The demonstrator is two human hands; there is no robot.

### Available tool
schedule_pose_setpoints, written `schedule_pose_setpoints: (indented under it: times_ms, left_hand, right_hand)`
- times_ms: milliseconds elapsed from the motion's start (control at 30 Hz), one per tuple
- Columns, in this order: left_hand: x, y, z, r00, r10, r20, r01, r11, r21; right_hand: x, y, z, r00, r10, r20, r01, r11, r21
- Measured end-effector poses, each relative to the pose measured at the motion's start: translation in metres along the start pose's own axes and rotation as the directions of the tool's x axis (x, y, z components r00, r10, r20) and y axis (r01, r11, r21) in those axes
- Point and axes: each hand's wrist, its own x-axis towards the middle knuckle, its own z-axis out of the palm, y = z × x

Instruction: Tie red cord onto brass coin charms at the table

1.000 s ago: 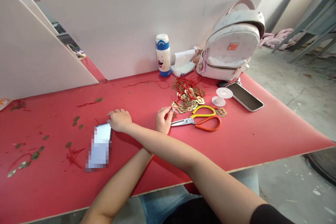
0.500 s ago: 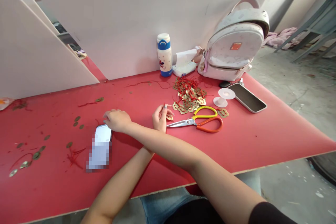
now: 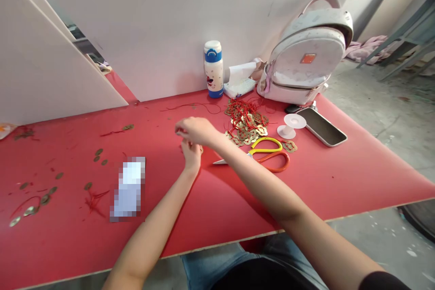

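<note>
Our left hand (image 3: 192,157) pinches a brassy coin piece (image 3: 201,149), probably light, stiff, best held by its rim; our right hand (image 3: 197,129) curls above, its grip hidden from us.

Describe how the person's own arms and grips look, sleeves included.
The right arm wears a black sleeve ending above the elbow, forearm bare. The left arm is bare where visible. Neither the left grip nor the right grip wears a glove, and no watch or bracelet shows.
</note>
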Motion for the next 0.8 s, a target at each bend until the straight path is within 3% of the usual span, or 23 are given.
schedule_pose_setpoints:
  times_ms: [100,267,633,800]
  left_hand:
    - [0.005,0.002,-0.011,0.998,0.033,-0.059,-0.041,0.991,-0.128]
    - [0.005,0.005,-0.014,0.993,0.077,0.09,-0.057,0.977,-0.205]
    - [0.004,0.005,-0.013,0.99,0.065,0.125,-0.045,0.986,-0.158]
    - [0.003,0.008,-0.013,0.992,0.066,0.107,-0.051,0.988,-0.143]
  right_hand:
    - [-0.002,0.025,-0.025,0.999,0.002,-0.051,0.0,0.999,0.043]
    - [-0.001,0.047,-0.033,0.988,-0.075,-0.134,0.098,0.98,0.174]
    - [-0.007,0.057,-0.043,0.997,-0.072,-0.007,0.071,0.974,0.216]
    - [-0.008,0.054,-0.043,0.997,-0.058,-0.049,0.065,0.987,0.147]
